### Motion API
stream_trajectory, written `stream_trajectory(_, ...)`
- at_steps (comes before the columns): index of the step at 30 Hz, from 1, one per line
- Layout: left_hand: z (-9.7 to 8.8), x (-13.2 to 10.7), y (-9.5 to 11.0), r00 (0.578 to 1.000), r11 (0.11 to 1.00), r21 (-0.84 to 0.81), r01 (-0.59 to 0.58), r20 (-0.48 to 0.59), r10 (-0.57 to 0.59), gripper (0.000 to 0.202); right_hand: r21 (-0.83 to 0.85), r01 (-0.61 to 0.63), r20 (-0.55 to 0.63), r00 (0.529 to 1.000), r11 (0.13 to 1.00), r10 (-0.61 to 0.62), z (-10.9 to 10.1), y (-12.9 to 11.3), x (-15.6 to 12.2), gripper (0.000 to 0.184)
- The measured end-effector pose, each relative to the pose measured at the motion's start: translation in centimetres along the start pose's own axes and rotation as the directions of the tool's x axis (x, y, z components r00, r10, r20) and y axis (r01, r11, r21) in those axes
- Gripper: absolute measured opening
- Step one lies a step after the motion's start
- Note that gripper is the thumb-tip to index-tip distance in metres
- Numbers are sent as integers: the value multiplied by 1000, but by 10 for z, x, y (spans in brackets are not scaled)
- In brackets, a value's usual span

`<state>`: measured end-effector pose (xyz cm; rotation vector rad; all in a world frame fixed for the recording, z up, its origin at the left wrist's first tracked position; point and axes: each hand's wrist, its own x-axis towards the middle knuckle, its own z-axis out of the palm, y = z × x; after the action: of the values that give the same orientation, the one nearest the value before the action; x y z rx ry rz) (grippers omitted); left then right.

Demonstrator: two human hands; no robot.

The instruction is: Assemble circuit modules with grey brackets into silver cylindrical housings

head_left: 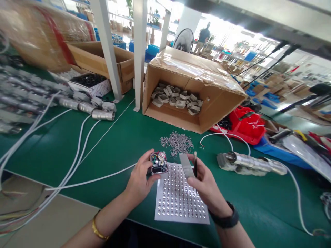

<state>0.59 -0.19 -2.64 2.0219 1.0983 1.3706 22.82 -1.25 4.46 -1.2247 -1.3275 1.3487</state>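
My left hand (142, 174) is closed on a small open housing (158, 163) with a circuit board and coloured wires inside. A white cable (111, 175) runs off to the left from behind that hand. In my right hand (204, 182) are a flat grey cover (186, 166) and a slim dark tool (195, 165) with a light tip, whose kind I cannot make out. Below both hands lies a white sheet (160, 213) with rows of clear, shiny domes. A loose pile of small screws (178, 143) is spread just beyond the sheet.
Behind the screws, a cardboard box (219, 110) on its side holds several grey housings (177, 98). Metal cylinders with cables (103, 114) crowd the left; another group (250, 163) lies right. A red bin (245, 125) stands at right, and white posts (139, 55) rise behind the table.
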Motion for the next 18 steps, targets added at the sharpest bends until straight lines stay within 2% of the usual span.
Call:
stream_trajectory(1, 0, 0, 0, 1000, 1000, -5, 2, -3, -2, 30, 128, 11, 34, 999, 992, -16, 5, -4, 9, 72)
stream_trajectory(3, 0, 0, 0, 1000, 1000, -8, -8, -10, 8, 31, 263, 7, 112, 993, 965, -38, 18, -7, 29, 72)
stream_trajectory(6, -1, 1, 2, 999, 999, 16, -34, -23, 34, 31, 292, -54, 247, 969, 955, -20, 34, -7, 51, 73)
stream_trajectory(8, -2, 3, 4, 999, 999, 34, -39, -22, 40, 34, 226, -23, 280, 959, 974, -43, 39, -7, 56, 71)
stream_trajectory(12, -6, 5, 6, 1000, 996, 85, -24, 0, 24, 34, -31, 141, 370, 921, 990, -120, 39, -18, 52, 64)
stream_trajectory(15, -4, 1, 4, 1000, 996, 88, -14, -4, 15, 34, -242, 248, 406, 904, 938, -135, 41, -30, 48, 62)
stream_trajectory(18, 0, -3, 1, 997, 997, -41, 67, -37, -69, 39, -378, 276, 409, 906, 884, -108, 44, -37, 48, 65)
